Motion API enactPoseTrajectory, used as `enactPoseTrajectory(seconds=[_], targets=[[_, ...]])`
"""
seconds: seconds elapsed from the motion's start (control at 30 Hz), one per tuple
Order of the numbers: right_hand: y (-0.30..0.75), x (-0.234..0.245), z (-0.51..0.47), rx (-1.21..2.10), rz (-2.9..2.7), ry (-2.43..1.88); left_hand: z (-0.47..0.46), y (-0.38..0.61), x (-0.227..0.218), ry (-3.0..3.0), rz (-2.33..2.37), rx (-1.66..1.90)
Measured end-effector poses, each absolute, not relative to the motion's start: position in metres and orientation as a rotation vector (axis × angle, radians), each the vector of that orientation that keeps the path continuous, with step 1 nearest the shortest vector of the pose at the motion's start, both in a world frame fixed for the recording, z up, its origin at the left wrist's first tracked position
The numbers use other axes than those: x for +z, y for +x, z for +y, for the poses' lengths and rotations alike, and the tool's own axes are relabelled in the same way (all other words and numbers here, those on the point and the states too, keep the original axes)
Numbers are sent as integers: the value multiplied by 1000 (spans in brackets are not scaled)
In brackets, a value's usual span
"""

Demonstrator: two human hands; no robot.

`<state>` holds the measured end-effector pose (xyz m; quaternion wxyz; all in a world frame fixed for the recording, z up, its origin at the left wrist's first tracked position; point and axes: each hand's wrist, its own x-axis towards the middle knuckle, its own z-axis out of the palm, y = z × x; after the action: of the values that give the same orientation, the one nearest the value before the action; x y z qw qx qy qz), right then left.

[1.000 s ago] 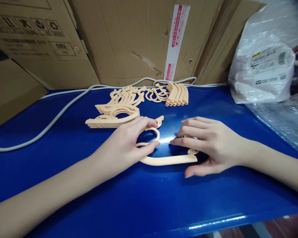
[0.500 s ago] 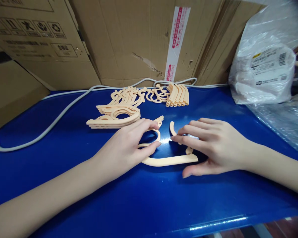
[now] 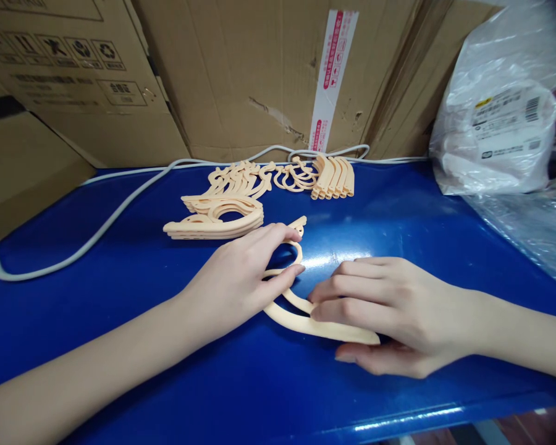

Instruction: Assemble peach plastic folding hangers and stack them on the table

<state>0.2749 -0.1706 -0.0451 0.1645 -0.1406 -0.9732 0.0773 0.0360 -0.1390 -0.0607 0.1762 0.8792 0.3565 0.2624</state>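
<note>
A beige plastic folding hanger (image 3: 322,329) lies between my two hands on the blue table. My left hand (image 3: 245,262) is closed round its left part, thumb and forefinger at the curved loop; much of that side is hidden under the palm. My right hand (image 3: 389,309) grips the hanger's right arm, fingers over the top and thumb along the near edge. Just behind my left hand sits a stack of similar beige hangers (image 3: 213,227). Farther back are a pile of beige hooks (image 3: 296,177) and a row of curved beige arm pieces (image 3: 333,177).
Cardboard boxes (image 3: 250,74) stand along the back of the blue table (image 3: 241,389). A white cable (image 3: 115,213) runs along the left and the back. At the right is a clear plastic bag (image 3: 500,142) with a label, its loose film spreading over the table.
My right hand has moved toward me and closed on the hanger's arm, which has swung down nearer the front. The curved inner piece is now beside that arm. My left hand stays put.
</note>
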Motion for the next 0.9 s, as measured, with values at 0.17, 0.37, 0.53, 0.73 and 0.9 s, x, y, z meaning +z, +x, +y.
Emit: enactPoseTrajectory(seconds=[0.17,0.37,0.53,0.73,0.9], targets=[[276,-46,-169,301,-2758,-425,-139,36,-62,2498,1024,729],[278,-51,-162,280,-2731,-490,-139,35,-64,2556,1011,755],[281,-53,-155,140,-2724,-573,-140,35,-63,2562,1014,720],[283,-51,-153,-2,-2741,-563,-141,36,-61,2579,989,714],[285,-50,-149,-82,-2753,-581,-141,35,-62,2572,997,691]])
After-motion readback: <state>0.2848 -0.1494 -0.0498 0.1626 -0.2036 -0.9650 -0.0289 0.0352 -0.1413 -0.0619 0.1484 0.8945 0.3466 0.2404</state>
